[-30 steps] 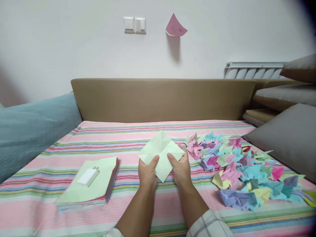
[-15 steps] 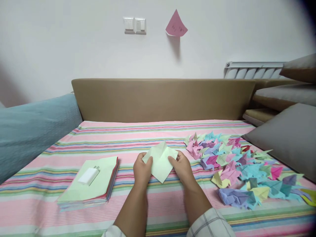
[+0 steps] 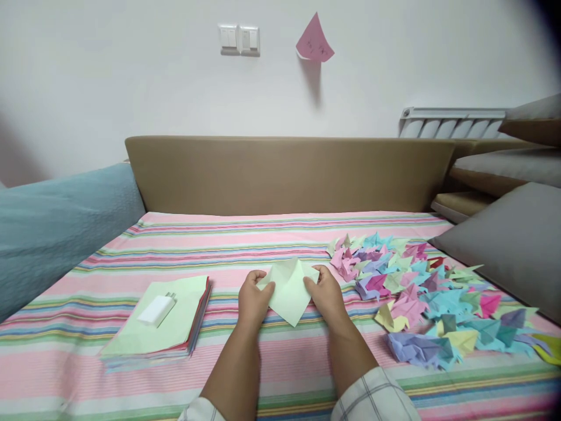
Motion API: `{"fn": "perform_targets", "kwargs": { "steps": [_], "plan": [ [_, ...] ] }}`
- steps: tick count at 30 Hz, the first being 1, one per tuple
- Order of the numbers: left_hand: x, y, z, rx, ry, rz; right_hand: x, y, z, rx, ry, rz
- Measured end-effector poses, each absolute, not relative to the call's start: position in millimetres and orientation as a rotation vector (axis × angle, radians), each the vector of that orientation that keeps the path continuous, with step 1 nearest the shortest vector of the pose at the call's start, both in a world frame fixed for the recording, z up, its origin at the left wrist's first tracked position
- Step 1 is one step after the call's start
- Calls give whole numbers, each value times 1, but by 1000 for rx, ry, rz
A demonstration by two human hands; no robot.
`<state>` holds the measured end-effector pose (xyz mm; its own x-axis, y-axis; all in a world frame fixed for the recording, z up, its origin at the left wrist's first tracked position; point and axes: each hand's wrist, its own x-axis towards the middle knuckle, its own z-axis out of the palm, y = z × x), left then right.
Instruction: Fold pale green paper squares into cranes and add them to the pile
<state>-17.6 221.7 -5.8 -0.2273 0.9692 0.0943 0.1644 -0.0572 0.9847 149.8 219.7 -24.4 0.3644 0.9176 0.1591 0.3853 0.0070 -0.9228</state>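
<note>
Pinching one creased pale green sheet (image 3: 290, 298), the left hand (image 3: 253, 299) and right hand (image 3: 326, 295) each had a grip clamped on one side corner, thumbs on top, with the paper midway between them over a striped cloth (image 3: 280, 228). To the left, one white charger (image 3: 156, 310) lay on one stack of coloured paper (image 3: 183, 304). To the right spread dozens of folded paper pieces (image 3: 405, 307), overlapping too closely for an exact count. Two switch plates (image 3: 228, 40) and one pink note (image 3: 314, 42) were on the wall (image 3: 131, 88).
</note>
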Motion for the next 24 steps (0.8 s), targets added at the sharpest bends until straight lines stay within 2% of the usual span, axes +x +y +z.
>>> {"fn": "perform_targets", "kwargs": {
  "steps": [3, 7, 12, 17, 24],
  "plan": [
    [-21, 222, -5, 1469, 1604, 1258, 148, 214, -17, -1672, -1289, 518],
    [-23, 224, -6, 1538, 1678, 1175, 139, 204, -4, -1783, -1476, 151],
    [-22, 225, -9, 1565, 1652, 1174, 131, 201, -5, -1750, -1903, 342],
    [-27, 225, -13, 1545, 1508, 1162, 131, 203, -14, -1809, -2005, 420],
    [-37, 217, -7, 1603, 1379, 970, 131, 202, -16, -1805, -2041, 422]
  ]
}}
